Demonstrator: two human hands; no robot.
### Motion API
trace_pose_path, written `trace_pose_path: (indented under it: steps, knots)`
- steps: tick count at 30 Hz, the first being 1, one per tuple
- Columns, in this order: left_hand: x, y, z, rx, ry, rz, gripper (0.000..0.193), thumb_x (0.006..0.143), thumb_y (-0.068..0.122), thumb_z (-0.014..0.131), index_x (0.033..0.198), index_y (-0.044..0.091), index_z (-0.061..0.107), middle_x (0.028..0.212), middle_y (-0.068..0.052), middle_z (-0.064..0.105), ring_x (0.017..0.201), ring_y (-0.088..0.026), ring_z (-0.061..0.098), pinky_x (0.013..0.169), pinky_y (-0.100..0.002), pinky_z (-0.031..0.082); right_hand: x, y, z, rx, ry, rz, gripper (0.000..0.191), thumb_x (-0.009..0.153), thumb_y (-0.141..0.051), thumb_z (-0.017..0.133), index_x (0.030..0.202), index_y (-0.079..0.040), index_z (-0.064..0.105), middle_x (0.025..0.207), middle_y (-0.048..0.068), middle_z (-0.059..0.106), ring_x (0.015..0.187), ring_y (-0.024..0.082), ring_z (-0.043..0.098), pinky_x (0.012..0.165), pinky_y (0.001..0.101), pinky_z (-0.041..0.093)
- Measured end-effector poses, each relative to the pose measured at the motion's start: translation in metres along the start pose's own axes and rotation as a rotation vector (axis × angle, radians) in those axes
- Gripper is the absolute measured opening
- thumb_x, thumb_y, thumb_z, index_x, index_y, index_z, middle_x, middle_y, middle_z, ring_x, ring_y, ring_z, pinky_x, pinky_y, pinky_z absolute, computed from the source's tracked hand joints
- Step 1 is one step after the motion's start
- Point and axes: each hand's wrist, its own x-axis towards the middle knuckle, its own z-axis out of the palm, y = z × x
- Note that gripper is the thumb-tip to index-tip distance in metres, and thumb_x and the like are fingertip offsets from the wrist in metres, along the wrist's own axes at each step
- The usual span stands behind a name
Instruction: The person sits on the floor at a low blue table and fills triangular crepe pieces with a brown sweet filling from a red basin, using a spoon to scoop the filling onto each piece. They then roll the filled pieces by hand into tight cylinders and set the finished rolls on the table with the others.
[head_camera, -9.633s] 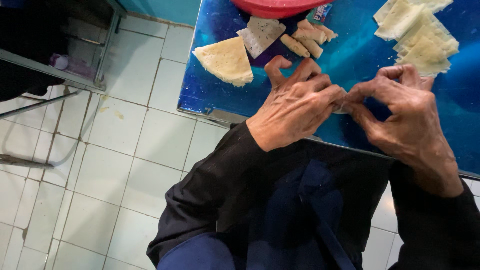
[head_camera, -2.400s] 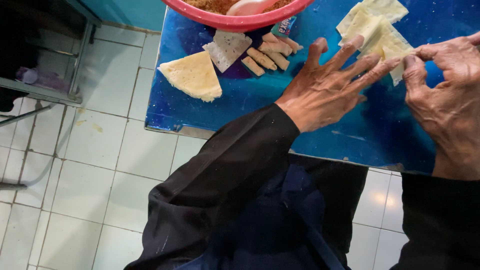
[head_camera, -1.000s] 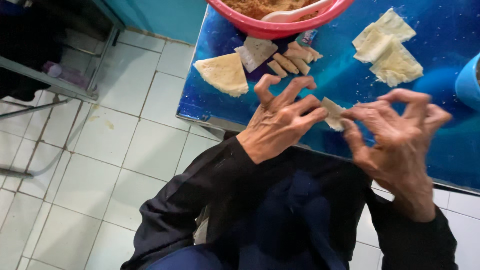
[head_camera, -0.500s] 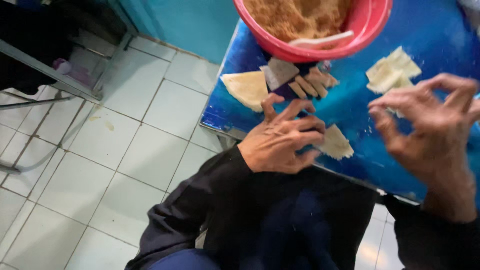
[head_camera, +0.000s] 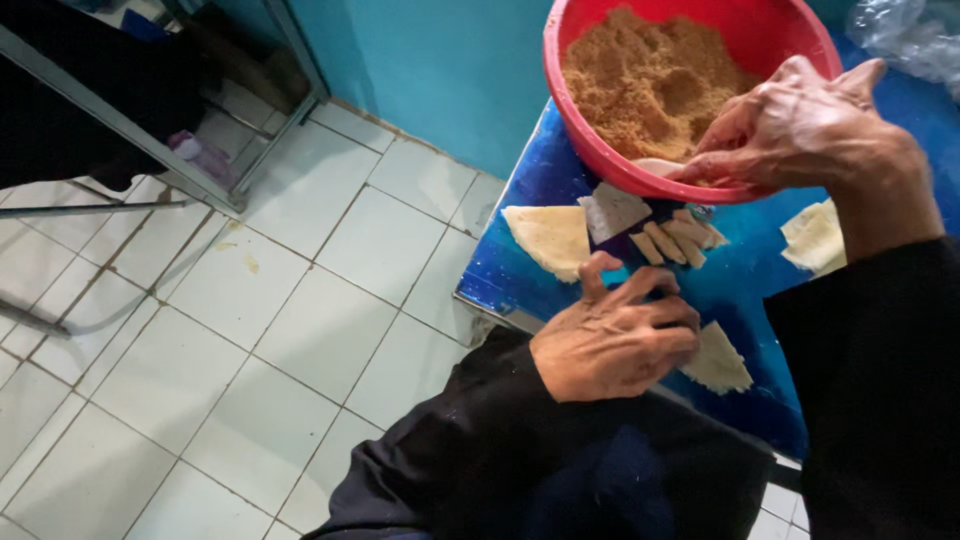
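Note:
My left hand (head_camera: 615, 335) rests on the blue table (head_camera: 520, 270) with its fingers on a pale triangular pastry sheet (head_camera: 718, 360). My right hand (head_camera: 795, 125) reaches over the rim of a red bowl (head_camera: 600, 150) and grips a white spoon (head_camera: 660, 168) lying in the brown crumbly filling (head_camera: 650, 85). Black sleeves cover both arms.
A folded pastry sheet (head_camera: 548, 237), a grey-white wrapper piece (head_camera: 612, 210) and several rolled pastry sticks (head_camera: 680, 238) lie below the bowl. More pastry sheets (head_camera: 815, 235) sit at the right. White floor tiles (head_camera: 250, 350) spread left; a metal frame (head_camera: 130, 130) stands at top left.
The view tilted up, bringing the red bowl fully into sight. My right hand left the pastry sheet and moved up into the bowl onto the spoon. My left hand stays pressing the sheet.

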Motion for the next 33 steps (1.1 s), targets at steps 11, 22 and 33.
trace_pose_path:
  steps: [11,22,33]
  knots:
    - [-0.013,-0.028,0.007,0.007,-0.018,-0.011,0.014,0.090,0.026,0.073,0.100,0.026,0.064,0.121,0.010,0.061,0.130,-0.018,0.048,0.109,-0.056,0.024,-0.005,0.015,0.024,0.438,0.198,-0.071,0.033,0.098,-0.032,0.065,0.122,-0.012,0.074,0.096,0.006,0.078,0.079,0.015,0.075,0.067,0.0303,0.062]
    - [-0.009,-0.021,0.010,0.007,-0.021,-0.034,0.020,0.087,0.025,0.074,0.105,0.024,0.065,0.120,0.010,0.061,0.128,-0.017,0.049,0.108,-0.057,0.025,-0.015,-0.006,0.011,0.418,0.782,-0.146,0.013,0.110,-0.011,0.067,0.109,-0.003,0.078,0.096,0.015,0.075,0.081,0.019,0.072,0.077,0.0323,0.061]
    - [-0.012,-0.027,0.016,0.010,-0.013,-0.018,0.022,0.088,0.027,0.075,0.107,0.024,0.065,0.121,0.011,0.061,0.130,-0.018,0.049,0.108,-0.057,0.025,-0.012,-0.016,0.005,0.663,0.591,0.050,0.018,0.110,-0.007,0.061,0.111,0.001,0.077,0.076,0.018,0.071,0.055,0.019,0.063,0.044,0.0347,0.049]
